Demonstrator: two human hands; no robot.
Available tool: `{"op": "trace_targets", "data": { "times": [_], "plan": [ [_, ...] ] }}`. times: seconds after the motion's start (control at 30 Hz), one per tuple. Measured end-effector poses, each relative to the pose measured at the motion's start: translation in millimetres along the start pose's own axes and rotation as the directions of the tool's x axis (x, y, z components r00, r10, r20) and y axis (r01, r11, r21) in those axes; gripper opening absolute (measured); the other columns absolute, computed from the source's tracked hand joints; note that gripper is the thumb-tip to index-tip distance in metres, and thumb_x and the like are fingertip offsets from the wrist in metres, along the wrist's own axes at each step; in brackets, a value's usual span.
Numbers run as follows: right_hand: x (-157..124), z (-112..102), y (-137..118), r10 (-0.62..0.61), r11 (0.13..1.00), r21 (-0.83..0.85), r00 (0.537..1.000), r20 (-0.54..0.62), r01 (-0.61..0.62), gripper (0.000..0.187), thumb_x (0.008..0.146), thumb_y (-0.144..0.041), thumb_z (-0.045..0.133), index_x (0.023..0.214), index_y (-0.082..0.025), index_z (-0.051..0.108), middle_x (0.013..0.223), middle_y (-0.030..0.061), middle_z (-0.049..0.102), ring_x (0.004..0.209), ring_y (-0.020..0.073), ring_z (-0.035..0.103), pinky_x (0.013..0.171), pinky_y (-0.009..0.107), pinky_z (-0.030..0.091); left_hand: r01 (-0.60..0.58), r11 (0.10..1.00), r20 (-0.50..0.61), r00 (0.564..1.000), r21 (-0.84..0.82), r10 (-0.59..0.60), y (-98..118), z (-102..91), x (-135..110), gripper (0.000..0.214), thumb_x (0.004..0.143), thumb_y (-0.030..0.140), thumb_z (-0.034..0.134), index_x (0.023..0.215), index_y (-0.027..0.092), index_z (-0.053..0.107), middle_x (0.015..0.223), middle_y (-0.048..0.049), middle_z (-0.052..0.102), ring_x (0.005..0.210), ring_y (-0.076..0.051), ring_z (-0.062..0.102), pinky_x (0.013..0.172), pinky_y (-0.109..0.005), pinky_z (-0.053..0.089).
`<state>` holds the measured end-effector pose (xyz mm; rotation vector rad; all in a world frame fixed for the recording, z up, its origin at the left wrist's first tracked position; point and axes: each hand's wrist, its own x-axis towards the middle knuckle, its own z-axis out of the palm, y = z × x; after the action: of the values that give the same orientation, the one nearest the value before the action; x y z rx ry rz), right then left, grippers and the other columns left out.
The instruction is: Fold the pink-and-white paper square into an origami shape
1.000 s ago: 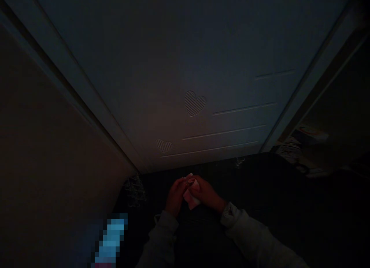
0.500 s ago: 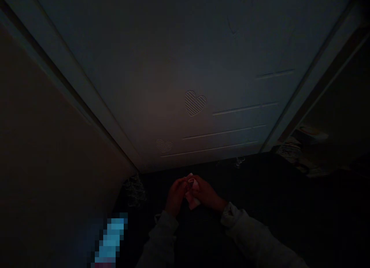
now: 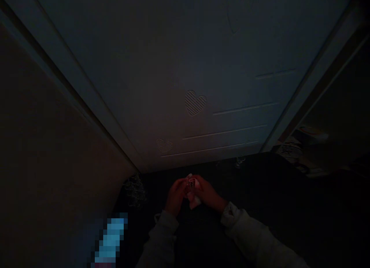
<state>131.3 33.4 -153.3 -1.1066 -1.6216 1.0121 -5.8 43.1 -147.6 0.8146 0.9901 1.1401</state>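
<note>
Both hands come together over a dark tabletop (image 3: 202, 225) in very dim light. Between them is a small pinkish-white piece, soft-looking like cloth or paper (image 3: 194, 201), crumpled and folded. My left hand (image 3: 175, 195) closes on its left side with bent fingers. From the right, my right hand (image 3: 208, 194) grips the same piece, thumb toward the middle. A fold near the top stands open, with a small dark patterned patch inside that I cannot make out. Light long sleeves cover both forearms.
A pale panel with pressed hearts (image 3: 195, 103) and grooved lines rises behind the tabletop. Clear crinkled plastic (image 3: 135, 190) lies at the left corner, a small clear item (image 3: 239, 162) at the back edge. Right of the panel are a box-like item (image 3: 313, 134) and a blurred pile. A pixelated bright patch (image 3: 111, 237) shows lower left.
The fold at the top of the pinkish piece has opened wider, showing the dark patterned patch. Its lower end has shifted slightly. Both hands stay nearly in place.
</note>
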Motion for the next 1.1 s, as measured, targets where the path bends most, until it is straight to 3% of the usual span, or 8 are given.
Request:
{"op": "trace_targets", "data": {
  "times": [0.23,0.57,0.7,0.87,1.1],
  "plan": [
    [0.3,-0.3,-4.9,-0.019,1.000,0.000,1.000,0.005,0.019,0.022,0.076,-0.027,0.048,0.098,-0.020,0.048,0.095,0.0024,0.056,0.085,0.0146,0.053,0.074,0.026,0.042,-0.016,1.000,0.044,0.999,-0.025,0.017,-1.6,-2.0,0.6,0.026,0.064,0.031,0.062,0.084,0.014,0.059,0.082,-0.0062,0.063,0.077,-0.017,0.058,0.070,-0.029,0.043],
    [0.3,-0.3,0.0,-0.033,0.999,-0.002,0.999,0.007,0.033,0.025,0.076,-0.023,0.047,0.100,-0.020,0.046,0.098,0.0030,0.055,0.088,0.0156,0.052,0.077,0.028,0.042,0.002,1.000,0.014,1.000,-0.030,-0.001,-0.9,-0.5,1.0,0.029,0.060,0.034,0.064,0.081,0.014,0.058,0.081,-0.0056,0.062,0.073,-0.016,0.057,0.066,-0.027,0.042],
    [0.0,-0.6,3.0,-0.051,0.999,-0.006,0.995,-0.082,0.051,0.033,0.075,-0.023,0.046,0.107,-0.019,0.039,0.102,0.0056,0.051,0.092,0.0167,0.050,0.081,0.031,0.040,-0.018,0.998,0.010,1.000,-0.065,0.018,-2.3,-2.7,3.2,0.027,0.063,0.034,0.062,0.081,0.014,0.058,0.076,-0.0036,0.061,0.069,-0.014,0.056,0.064,-0.026,0.041],
    [0.2,0.4,9.2,0.043,0.999,-0.011,0.977,-0.209,-0.047,0.035,0.075,-0.027,0.046,0.107,-0.018,0.035,0.099,0.0060,0.049,0.086,0.0166,0.051,0.075,0.031,0.043,-0.038,0.981,-0.014,0.999,-0.190,0.036,-3.5,-7.9,7.9,0.019,0.065,0.031,0.061,0.075,0.015,0.056,0.068,0.0006,0.058,0.063,-0.010,0.053,0.062,-0.023,0.040],
    [2.8,0.9,13.0,0.041,0.999,-0.004,0.978,-0.206,-0.043,0.026,0.080,-0.034,0.040,0.102,-0.018,0.043,0.095,0.0051,0.052,0.085,0.0163,0.051,0.075,0.030,0.043,-0.048,0.988,0.020,0.998,-0.149,0.052,-4.2,-5.5,3.0,0.021,0.065,0.029,0.062,0.080,0.015,0.056,0.070,-0.0004,0.060,0.064,-0.011,0.055,0.061,-0.024,0.040]
  ]
}}
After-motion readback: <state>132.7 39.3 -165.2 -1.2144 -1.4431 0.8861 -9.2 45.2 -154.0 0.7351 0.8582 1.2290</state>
